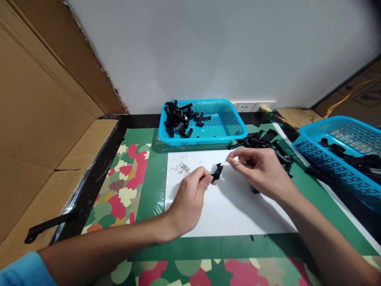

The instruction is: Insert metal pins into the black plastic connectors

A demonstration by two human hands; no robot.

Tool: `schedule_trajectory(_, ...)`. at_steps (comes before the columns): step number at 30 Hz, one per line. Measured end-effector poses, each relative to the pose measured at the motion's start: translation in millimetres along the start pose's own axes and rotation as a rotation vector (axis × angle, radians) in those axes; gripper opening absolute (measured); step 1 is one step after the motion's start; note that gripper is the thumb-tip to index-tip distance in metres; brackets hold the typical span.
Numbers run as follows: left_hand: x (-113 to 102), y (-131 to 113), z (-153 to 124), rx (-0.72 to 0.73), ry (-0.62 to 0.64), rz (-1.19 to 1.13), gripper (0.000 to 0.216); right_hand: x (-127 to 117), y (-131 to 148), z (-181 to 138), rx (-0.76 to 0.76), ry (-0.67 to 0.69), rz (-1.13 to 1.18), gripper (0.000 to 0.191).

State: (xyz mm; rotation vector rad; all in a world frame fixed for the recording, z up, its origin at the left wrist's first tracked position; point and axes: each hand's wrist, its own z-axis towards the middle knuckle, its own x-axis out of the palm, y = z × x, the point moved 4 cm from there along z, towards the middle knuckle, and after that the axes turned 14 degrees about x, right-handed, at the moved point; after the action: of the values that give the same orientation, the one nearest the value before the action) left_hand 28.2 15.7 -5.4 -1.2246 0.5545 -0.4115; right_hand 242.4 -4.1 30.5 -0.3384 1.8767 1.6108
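My left hand (192, 194) pinches a small black plastic part (218, 171) between thumb and fingers, above a white sheet (205, 222). Just right of that part, my right hand (260, 169) is closed in a pinch, thumb against forefinger; what lies between the tips is too small to name. The two hands are apart. A heap of tiny thin wire pieces (182, 169) lies on the sheet to the left, with a single wire piece (201, 161) apart from it. Another black part (255, 190) shows partly beneath my right hand.
A blue basket (205, 140) behind the sheet holds black parts on its left side. Loose black parts (262, 138) are piled behind my right hand. A second blue basket (324, 124) stands right. Cardboard (86, 139) borders the left, and a socket (245, 107) is at the wall.
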Motion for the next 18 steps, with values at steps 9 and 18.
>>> schedule_trajectory(9, 6, -2, -2, 0.064, 0.156, 0.214, 0.033, 0, -11, 1, 0.024, 0.102, -0.063, 0.027)
schedule_trajectory(18, 4, -1, -2, 0.064, 0.195, 0.35, 0.041, 4, -18, -5, 0.095, 0.138, -0.089, 0.034)
